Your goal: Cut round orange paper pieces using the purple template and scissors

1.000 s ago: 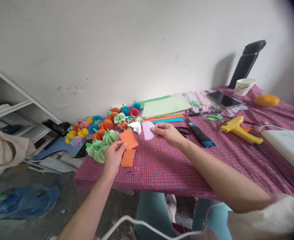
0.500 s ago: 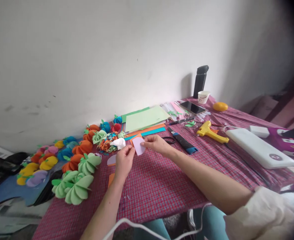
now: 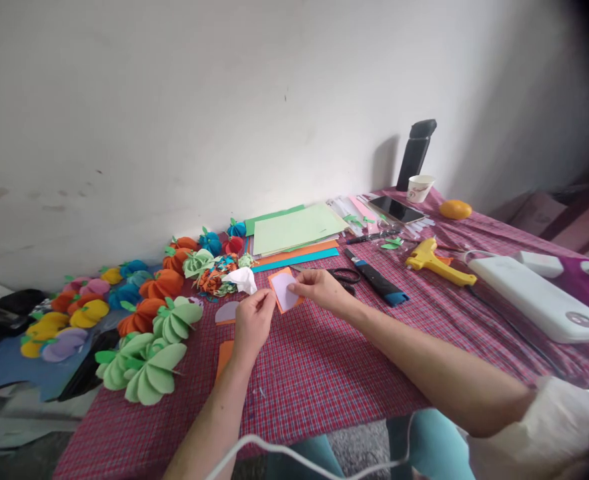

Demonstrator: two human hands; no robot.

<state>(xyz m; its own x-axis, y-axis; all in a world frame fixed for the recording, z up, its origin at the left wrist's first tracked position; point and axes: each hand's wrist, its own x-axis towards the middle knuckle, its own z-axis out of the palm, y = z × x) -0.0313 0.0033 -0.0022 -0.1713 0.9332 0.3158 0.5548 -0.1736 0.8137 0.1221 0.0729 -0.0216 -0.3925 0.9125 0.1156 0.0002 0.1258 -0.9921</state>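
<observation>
Above the checked tablecloth, my two hands hold a small stack of paper between them. A rounded light purple paper piece (image 3: 283, 289) lies against an orange paper piece (image 3: 275, 275), whose border shows around it. My left hand (image 3: 255, 320) pinches the stack at its left edge. With thumb and fingers, my right hand (image 3: 319, 289) grips the right side. On the cloth beside my left hand lie a half-round purple paper piece (image 3: 227, 312) and an orange paper strip (image 3: 225, 357). A crumpled white tissue (image 3: 244, 279) rests just behind my left hand.
Paper pumpkins (image 3: 154, 367) in several colours crowd the left side. Behind my hands lie coloured paper sheets (image 3: 299, 230) and scissors (image 3: 347, 275). Rightward are a black-and-blue tool (image 3: 379, 280), a yellow glue gun (image 3: 437, 263), a white power bank (image 3: 534, 297), a phone (image 3: 397, 209) and a paper cup (image 3: 419, 189).
The purple paper now lies squarely over the orange piece, with orange showing along its edges; before, it covered the orange at an offset. The camera view has shifted slightly.
</observation>
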